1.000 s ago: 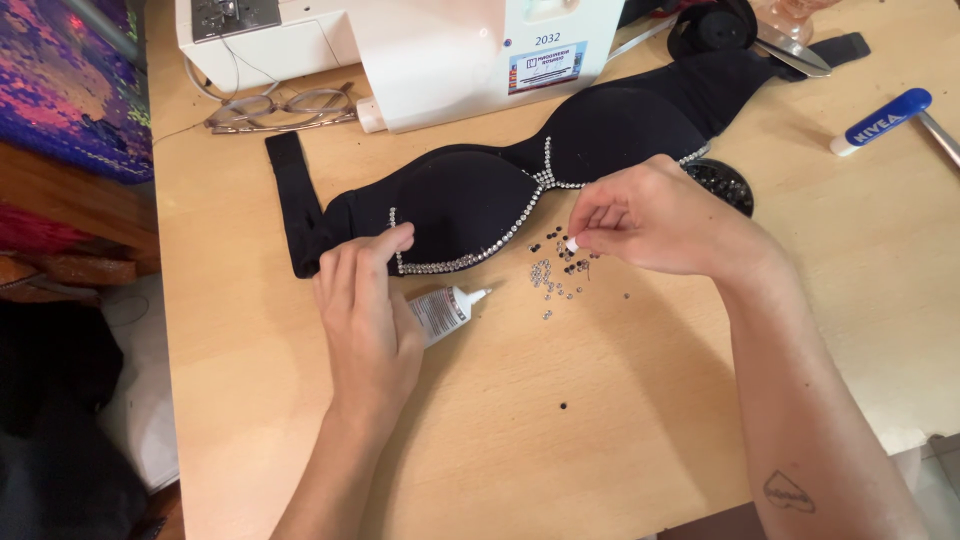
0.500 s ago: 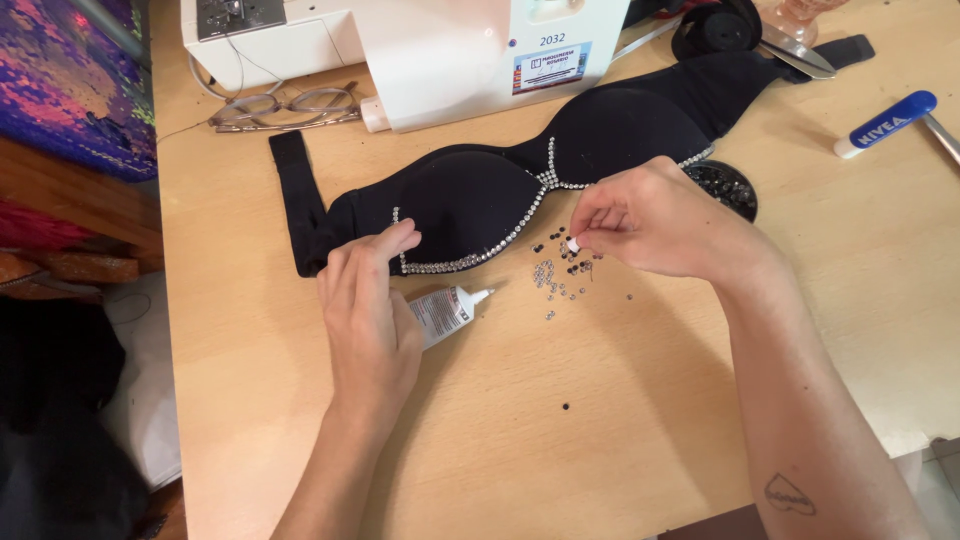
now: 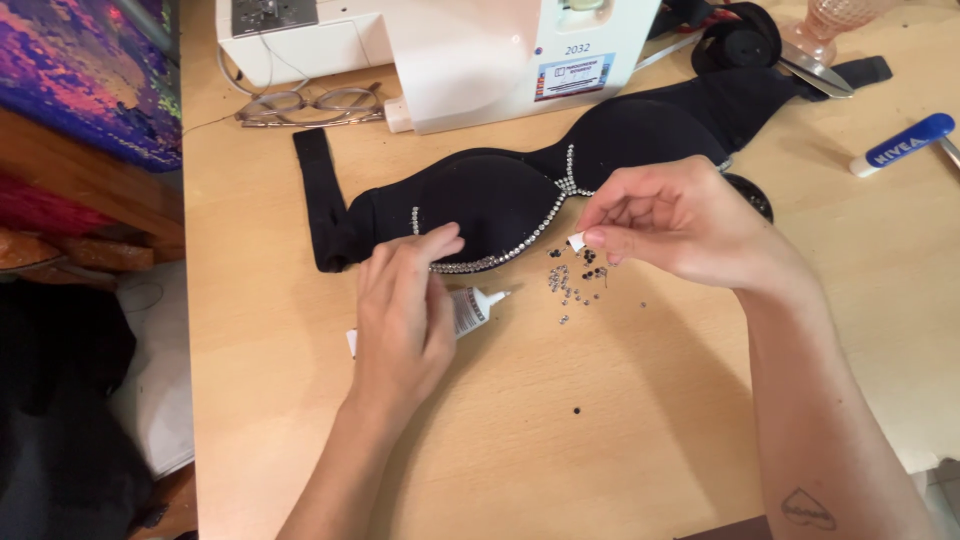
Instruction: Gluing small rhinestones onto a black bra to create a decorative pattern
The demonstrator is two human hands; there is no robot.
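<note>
Pressing flat on the lower edge of the black bra (image 3: 500, 195), the left hand (image 3: 405, 315) steadies the cup — fingers extended, grasping nothing, a small glue tube (image 3: 475, 305) lying beneath it. The right hand (image 3: 680, 225) pinches a small white piece (image 3: 577, 241) over loose rhinestones (image 3: 572, 280) scattered on the bench (image 3: 620, 420) — kept within reach. Sewing machine (image 3: 470, 50) and glasses (image 3: 305, 103) behind.

From my remote seat: a white sewing machine (image 3: 470, 50) at the table's (image 3: 650, 440) far edge, eyeglasses (image 3: 305, 103) beside it, a blue-capped tube (image 3: 900, 145) at right, scissors (image 3: 815, 72) near a pink glass (image 3: 835, 15).
</note>
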